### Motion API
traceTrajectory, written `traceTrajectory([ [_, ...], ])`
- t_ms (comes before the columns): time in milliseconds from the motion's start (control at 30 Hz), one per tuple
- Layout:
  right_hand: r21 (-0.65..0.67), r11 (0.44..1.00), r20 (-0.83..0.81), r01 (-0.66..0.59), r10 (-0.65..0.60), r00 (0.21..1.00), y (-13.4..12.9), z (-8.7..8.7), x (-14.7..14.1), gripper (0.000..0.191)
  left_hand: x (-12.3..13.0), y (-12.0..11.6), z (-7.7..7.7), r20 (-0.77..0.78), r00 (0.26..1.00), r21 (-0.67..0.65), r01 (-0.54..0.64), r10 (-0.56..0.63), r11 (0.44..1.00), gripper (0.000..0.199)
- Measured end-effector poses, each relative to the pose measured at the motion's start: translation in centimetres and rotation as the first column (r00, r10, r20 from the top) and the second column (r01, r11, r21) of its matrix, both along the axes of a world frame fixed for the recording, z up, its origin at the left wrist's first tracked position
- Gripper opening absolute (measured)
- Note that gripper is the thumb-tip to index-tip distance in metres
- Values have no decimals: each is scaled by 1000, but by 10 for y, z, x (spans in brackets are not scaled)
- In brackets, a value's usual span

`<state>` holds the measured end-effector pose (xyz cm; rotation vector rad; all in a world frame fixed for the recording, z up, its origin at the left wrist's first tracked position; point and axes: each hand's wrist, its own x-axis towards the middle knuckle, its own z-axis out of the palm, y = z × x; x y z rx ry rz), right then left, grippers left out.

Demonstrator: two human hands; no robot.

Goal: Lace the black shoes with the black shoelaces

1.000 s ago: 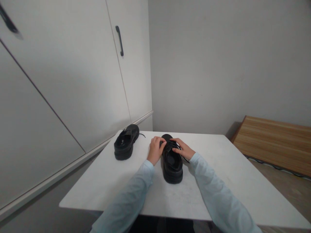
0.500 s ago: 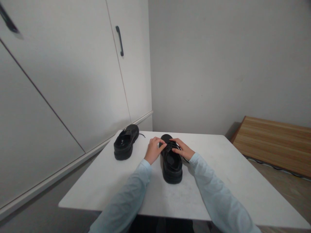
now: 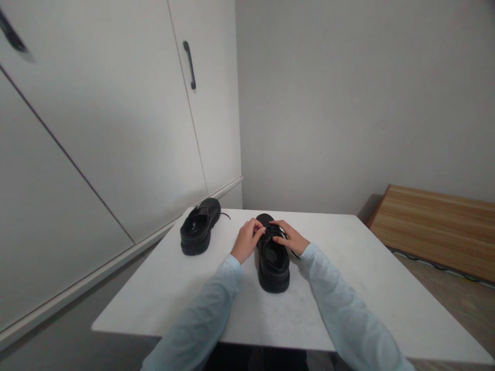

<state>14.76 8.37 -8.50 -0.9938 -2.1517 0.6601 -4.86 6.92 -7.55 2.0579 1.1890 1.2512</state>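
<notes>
A black lace-up shoe (image 3: pixel 274 273) stands upright on the white table (image 3: pixel 340 288), toe pointing away and heel towards me. My left hand (image 3: pixel 248 238) is at the left of its laces, thumb and forefinger pinched together; what they hold is too small to make out. On the right side of the lacing rests my right hand (image 3: pixel 291 239), thumb and fingers apart, touching the shoe's upper. A dark lace end hangs beside the right wrist. The matching black shoe (image 3: pixel 197 232) sits at the table's back left, one lace end sticking out to its right.
White cabinet doors (image 3: pixel 96 118) with dark handles rise along the left side. Behind the table is a plain grey wall (image 3: pixel 348 103). A wood-grain board (image 3: pixel 436 226) lies beyond the table's right edge, with a dark cable along its lower side.
My left hand has shifted slightly to the right and its fingers have curled in closer at the laces. My right hand and both shoes look the same.
</notes>
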Motion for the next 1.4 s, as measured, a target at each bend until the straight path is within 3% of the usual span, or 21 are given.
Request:
traceTrajectory([
  [100, 6, 1000, 2, -2, 2, 1000, 1, 0, 0, 48, 0, 0, -1, 63, 997, -2, 33, -33, 999, 5],
  [300, 12, 1000, -11, -6, 6, 1000, 2, -3, 1, 48, 0, 2, -1, 244, 964, -140, 146, -109, 979, 27],
  [433, 16, 1000, -5, -12, 12, 1000, 3, -3, 2, 48, -1, 3, -1, 358, 920, -152, 223, -157, 963, 21],
  [533, 14, 1000, 4, -4, 4, 1000, 3, -3, 1, 48, -2, 3, 1, 380, 915, -118, 194, -137, 974, 16],
  [733, 9, 1000, 7, -8, 8, 1000, 1, -1, 1, 47, -4, 4, 1, 313, 948, -84, 92, -61, 992, 6],
  [1133, 26, 1000, 7, -1, 1, 1000, 1, -3, 2, 46, -16, 9, -2, 181, 973, -170, 172, -141, 970, 21],
  [1400, 30, 1000, 8, -1, 1, 1000, 2, -3, 2, 46, -22, 8, 2, -45, 996, -60, 74, -77, 995, 9],
])
